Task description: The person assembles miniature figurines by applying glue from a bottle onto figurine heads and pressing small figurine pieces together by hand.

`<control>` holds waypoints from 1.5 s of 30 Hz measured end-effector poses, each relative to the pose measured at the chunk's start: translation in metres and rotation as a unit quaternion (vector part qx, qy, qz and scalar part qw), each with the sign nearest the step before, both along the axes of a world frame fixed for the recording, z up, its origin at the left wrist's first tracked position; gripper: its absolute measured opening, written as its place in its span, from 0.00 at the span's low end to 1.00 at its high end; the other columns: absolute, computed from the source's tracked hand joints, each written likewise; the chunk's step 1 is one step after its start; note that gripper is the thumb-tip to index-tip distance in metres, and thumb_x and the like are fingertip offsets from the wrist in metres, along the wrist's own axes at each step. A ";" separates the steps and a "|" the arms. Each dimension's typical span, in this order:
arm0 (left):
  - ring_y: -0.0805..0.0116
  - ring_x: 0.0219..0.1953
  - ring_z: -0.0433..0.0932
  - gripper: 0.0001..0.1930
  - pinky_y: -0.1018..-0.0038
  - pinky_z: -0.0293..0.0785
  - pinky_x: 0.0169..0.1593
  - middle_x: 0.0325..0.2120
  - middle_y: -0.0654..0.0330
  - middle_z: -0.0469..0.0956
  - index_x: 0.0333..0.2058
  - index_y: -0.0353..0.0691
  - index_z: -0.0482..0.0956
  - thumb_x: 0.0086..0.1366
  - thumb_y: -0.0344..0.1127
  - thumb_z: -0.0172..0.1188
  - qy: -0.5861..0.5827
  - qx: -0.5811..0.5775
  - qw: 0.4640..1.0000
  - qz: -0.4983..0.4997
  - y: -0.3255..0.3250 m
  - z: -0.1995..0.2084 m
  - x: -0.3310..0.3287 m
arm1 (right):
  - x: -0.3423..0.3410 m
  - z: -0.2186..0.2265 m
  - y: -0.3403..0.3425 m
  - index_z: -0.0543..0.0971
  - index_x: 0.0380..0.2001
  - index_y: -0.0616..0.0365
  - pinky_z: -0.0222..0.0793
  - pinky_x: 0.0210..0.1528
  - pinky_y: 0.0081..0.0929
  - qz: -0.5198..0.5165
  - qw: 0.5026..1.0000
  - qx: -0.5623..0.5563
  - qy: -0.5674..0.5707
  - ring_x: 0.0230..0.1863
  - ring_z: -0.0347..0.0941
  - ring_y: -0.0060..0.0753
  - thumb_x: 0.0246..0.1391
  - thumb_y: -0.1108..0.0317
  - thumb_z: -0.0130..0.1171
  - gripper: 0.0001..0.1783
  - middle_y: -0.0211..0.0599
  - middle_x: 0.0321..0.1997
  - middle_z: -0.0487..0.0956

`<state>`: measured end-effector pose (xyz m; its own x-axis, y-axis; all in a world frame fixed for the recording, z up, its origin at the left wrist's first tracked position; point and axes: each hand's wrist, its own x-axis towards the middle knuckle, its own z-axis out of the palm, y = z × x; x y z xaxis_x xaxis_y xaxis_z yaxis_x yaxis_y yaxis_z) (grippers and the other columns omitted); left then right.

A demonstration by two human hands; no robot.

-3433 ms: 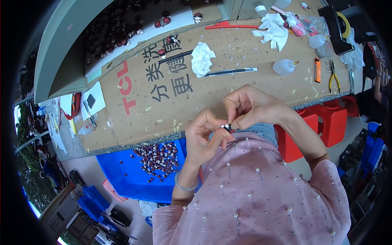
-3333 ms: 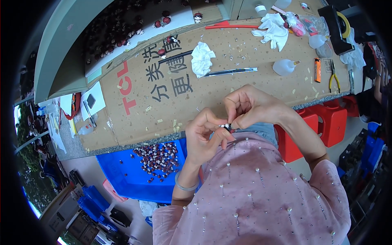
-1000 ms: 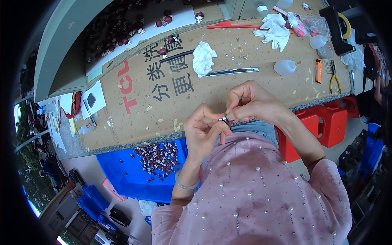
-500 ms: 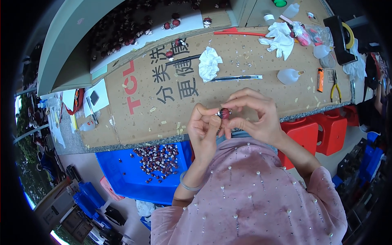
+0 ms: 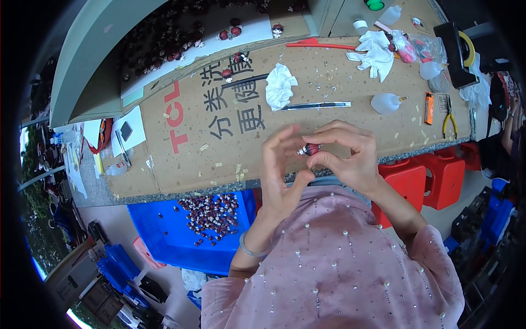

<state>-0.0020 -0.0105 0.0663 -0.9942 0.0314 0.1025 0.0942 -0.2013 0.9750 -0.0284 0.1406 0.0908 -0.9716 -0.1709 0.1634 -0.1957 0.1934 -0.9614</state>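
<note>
Between the thumb and fingers of my right hand is a small figurine with a dark red head and a white body. My left hand is just left of it, its thumb and fingers parted and nothing visibly held. Both hands are above the front edge of the cardboard-covered table. Below and to the left, a blue tray holds many similar small figurines. More of them stand on a white sheet in the grey cabinet at the back.
A crumpled white tissue, a slim pen-like tool and a squeeze bottle lie beyond my hands. Yellow-handled pliers, an orange box and a black tape dispenser are at the right. Red stools stand beside the table.
My left fingers have let go of the figurine and spread apart. My right hand has shifted slightly right with the figurine in its pinch.
</note>
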 end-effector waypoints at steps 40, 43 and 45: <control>0.62 0.46 0.78 0.17 0.76 0.74 0.48 0.42 0.46 0.78 0.45 0.24 0.72 0.55 0.15 0.51 0.025 -0.057 0.995 0.074 0.012 0.003 0.009 | 0.001 -0.002 -0.009 0.80 0.27 0.67 0.68 0.35 0.25 0.008 0.997 -0.043 0.058 0.29 0.73 0.33 0.37 0.78 0.67 0.09 0.41 0.25 0.76; 0.62 0.47 0.77 0.15 0.75 0.72 0.50 0.42 0.46 0.78 0.45 0.24 0.71 0.58 0.20 0.54 0.028 -0.035 0.996 0.074 0.010 -0.002 0.011 | 0.002 0.000 -0.010 0.80 0.26 0.67 0.68 0.35 0.26 0.006 0.997 -0.030 0.069 0.29 0.73 0.33 0.36 0.77 0.68 0.10 0.41 0.25 0.76; 0.62 0.47 0.77 0.15 0.74 0.71 0.51 0.42 0.46 0.78 0.45 0.24 0.71 0.60 0.23 0.56 0.030 -0.026 0.997 0.074 0.010 -0.003 0.011 | 0.001 0.000 -0.010 0.80 0.26 0.67 0.69 0.34 0.27 0.007 0.996 -0.022 0.087 0.29 0.73 0.34 0.36 0.76 0.69 0.10 0.40 0.25 0.76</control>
